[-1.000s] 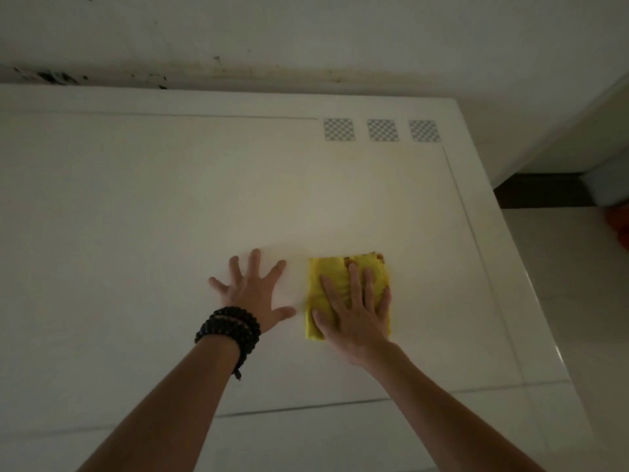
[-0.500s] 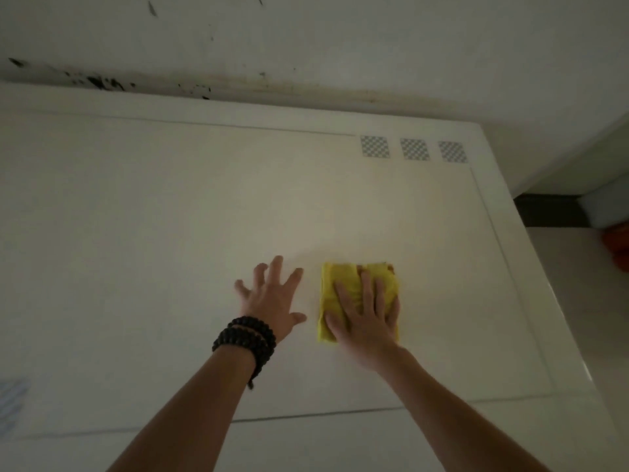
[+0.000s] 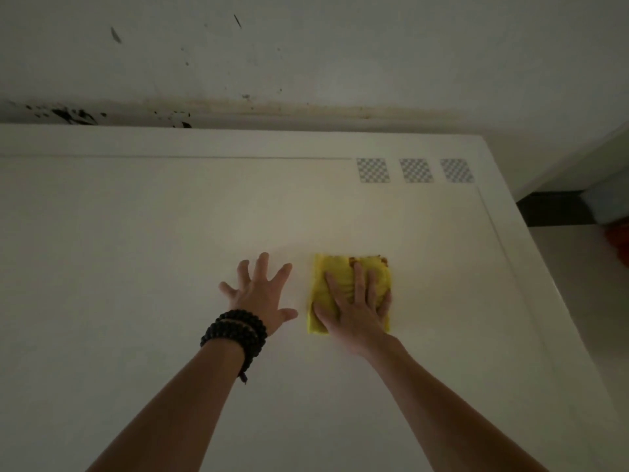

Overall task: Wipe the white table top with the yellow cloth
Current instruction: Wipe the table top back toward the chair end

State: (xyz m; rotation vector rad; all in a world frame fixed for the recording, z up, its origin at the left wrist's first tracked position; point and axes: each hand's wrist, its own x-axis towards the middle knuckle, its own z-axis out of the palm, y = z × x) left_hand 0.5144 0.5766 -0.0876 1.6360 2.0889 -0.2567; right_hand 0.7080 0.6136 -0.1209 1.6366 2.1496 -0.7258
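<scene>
Though dim, right hand (image 3: pixel 357 313) flat, half-hiding yellow cloth (image 3: pixel 340 277); left hand (image 3: pixel 260 292) fingers splayed, empty, on table (image 3: pixel 136 250).

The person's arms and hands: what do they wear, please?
Both forearms are bare, with no sleeves showing. The left hand has a black beaded bracelet wound several times around the wrist, a short tassel hanging from it. The right hand wears nothing visible.
</scene>
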